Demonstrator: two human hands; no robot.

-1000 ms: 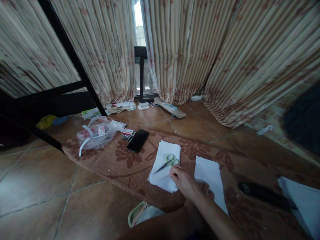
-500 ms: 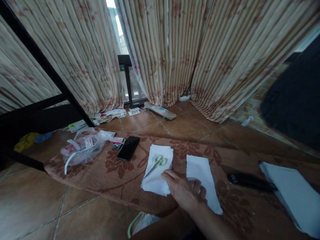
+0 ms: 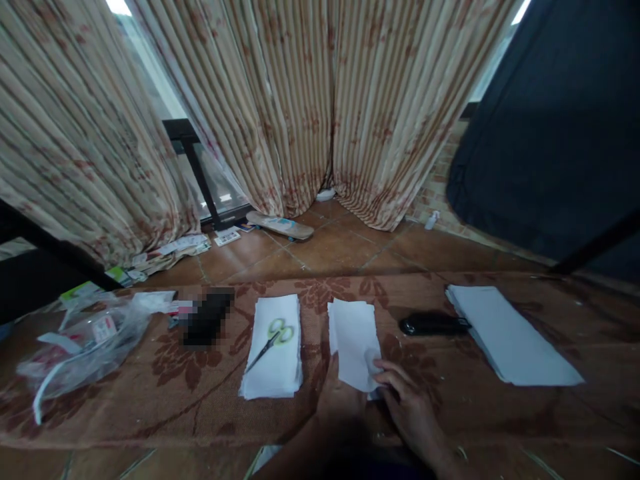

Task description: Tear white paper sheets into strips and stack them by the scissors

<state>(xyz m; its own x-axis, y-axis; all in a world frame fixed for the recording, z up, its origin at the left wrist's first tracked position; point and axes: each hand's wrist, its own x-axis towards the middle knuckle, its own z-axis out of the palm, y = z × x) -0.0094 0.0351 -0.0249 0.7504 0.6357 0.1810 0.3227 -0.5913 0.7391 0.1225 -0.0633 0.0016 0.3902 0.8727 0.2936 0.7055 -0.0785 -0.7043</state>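
A small stack of white paper (image 3: pixel 356 327) lies in front of me, its top sheet lifted at the near edge. My left hand (image 3: pixel 343 397) is closed on the sheet's near left corner, its fingers partly hidden. At the near right corner my right hand (image 3: pixel 407 403) pinches the same paper, which bends up by the fingers. To the left, scissors (image 3: pixel 277 335) with pale green handles rest on another stack of white paper strips (image 3: pixel 273 383). A black long-handled object (image 3: pixel 433 325) lies to the right, one end against a larger stack of white sheets (image 3: pixel 515 337).
A brown patterned cloth (image 3: pixel 210 413) covers the low surface. On its left are a clear plastic bag (image 3: pixel 95 340) and a blurred-out dark object (image 3: pixel 207 317). Beyond, a skateboard (image 3: pixel 280 225) sits on the tiled floor near striped curtains (image 3: pixel 290 120).
My view has turned right. My right hand has moved from beside the scissors to the right-hand paper stack, and my left hand has come into view there. The top sheet's near edge is now raised.
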